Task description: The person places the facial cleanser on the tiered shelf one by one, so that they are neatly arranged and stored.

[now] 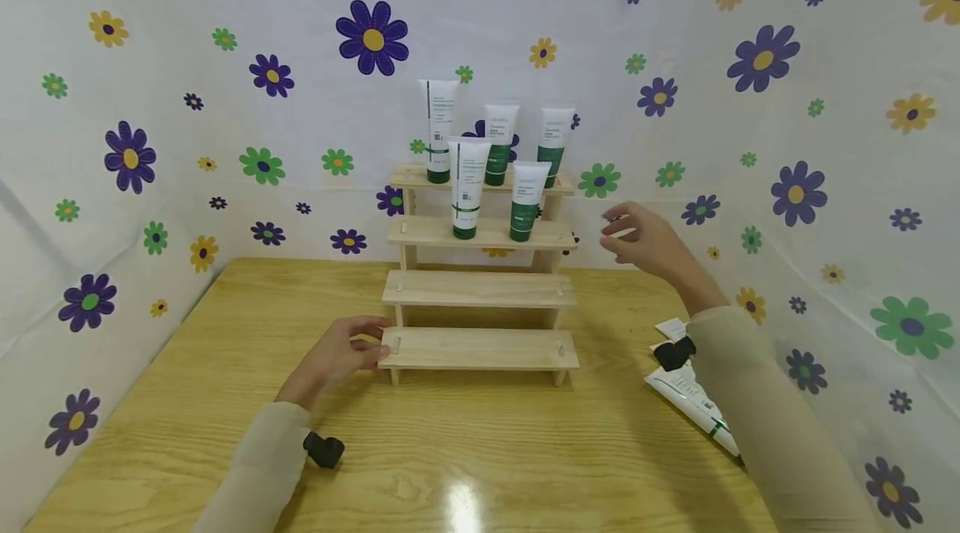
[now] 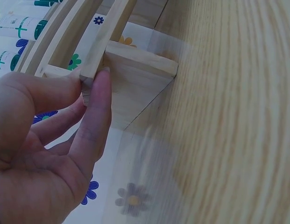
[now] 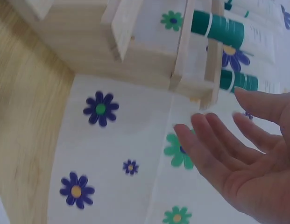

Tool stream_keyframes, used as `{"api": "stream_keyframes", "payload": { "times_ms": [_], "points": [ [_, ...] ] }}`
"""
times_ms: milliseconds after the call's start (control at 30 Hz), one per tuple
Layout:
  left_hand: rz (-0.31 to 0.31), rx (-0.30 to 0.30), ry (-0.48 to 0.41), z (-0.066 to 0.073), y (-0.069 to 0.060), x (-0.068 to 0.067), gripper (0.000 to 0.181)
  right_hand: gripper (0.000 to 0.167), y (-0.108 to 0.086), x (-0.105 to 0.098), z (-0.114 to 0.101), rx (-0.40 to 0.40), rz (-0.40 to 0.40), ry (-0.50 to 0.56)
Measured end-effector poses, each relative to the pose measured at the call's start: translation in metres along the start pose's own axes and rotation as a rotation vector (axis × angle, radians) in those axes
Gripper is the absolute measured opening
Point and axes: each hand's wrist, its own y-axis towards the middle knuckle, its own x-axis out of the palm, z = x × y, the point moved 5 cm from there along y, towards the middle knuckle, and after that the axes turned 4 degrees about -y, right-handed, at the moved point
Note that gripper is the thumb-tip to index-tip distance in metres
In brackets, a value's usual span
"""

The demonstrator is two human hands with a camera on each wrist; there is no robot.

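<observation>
Rack (image 1: 480, 347), wooden, four stepped shelves: stood on a wood-grained table (image 1: 187, 433) before a flowered backdrop (image 1: 480, 17).

Top shelf (image 1: 468, 182): three white-and-green tubes, upright on their caps; one tall tube (image 1: 441, 125) at left, two shorter tubes (image 1: 498, 141) at centre and right.

Second shelf (image 1: 422, 229): two tubes, likewise upright; taller example (image 1: 468, 183) at left, shorter example (image 1: 527, 200) at right.

Left hand (image 1: 348, 350): thumb and fingers pinched the left end of the lowest shelf (image 1: 480, 358).

Right hand (image 1: 641, 237): raised right of the rack, near the second shelf but apart from it; fingers released, loosely bent.

Loose tubes (image 1: 693, 406): lay on the table at right, partly hidden by the right sleeve (image 1: 765, 408); number could not be told.

Wrist fittings (image 1: 324, 450): black, one per wrist.
</observation>
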Motion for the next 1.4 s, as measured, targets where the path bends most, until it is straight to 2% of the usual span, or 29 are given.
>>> {"api": "stream_keyframes", "payload": {
  "times_ms": [200,433,567,833,967,1067,1167,1267,1400],
  "points": [
    [-0.004,0.001,0.001,-0.001,0.000,0.000,0.048,0.043,-0.029,-0.011,0.029,0.016,-0.088,-0.079],
    [-0.006,-0.004,-0.001,-0.002,-0.001,0.001,0.048,0.038,-0.058,-0.010,0.063,0.082,-0.251,-0.142],
    [-0.010,-0.011,0.000,-0.002,-0.002,0.002,0.048,0.038,-0.070,-0.007,0.079,0.096,-0.315,-0.148],
    [-0.015,0.021,0.008,-0.001,-0.001,0.001,0.048,0.032,-0.083,0.004,0.094,0.153,-0.393,-0.193],
    [-0.013,0.023,0.004,-0.001,-0.001,-0.002,0.049,0.028,-0.090,0.015,0.097,0.194,-0.509,-0.195],
    [-0.008,0.010,-0.004,-0.001,-0.002,-0.003,0.049,0.030,-0.100,0.025,0.103,0.264,-0.591,-0.174],
    [-0.025,0.019,-0.007,0.001,-0.001,-0.001,0.050,0.030,-0.110,0.031,0.110,0.366,-0.614,-0.193],
    [-0.036,0.036,-0.003,0.002,-0.001,0.000,0.050,0.025,-0.115,0.034,0.115,0.426,-0.613,-0.239],
    [-0.028,0.038,0.001,0.003,-0.001,0.001,0.049,0.022,-0.116,0.037,0.118,0.440,-0.589,-0.268]
  ]
}}
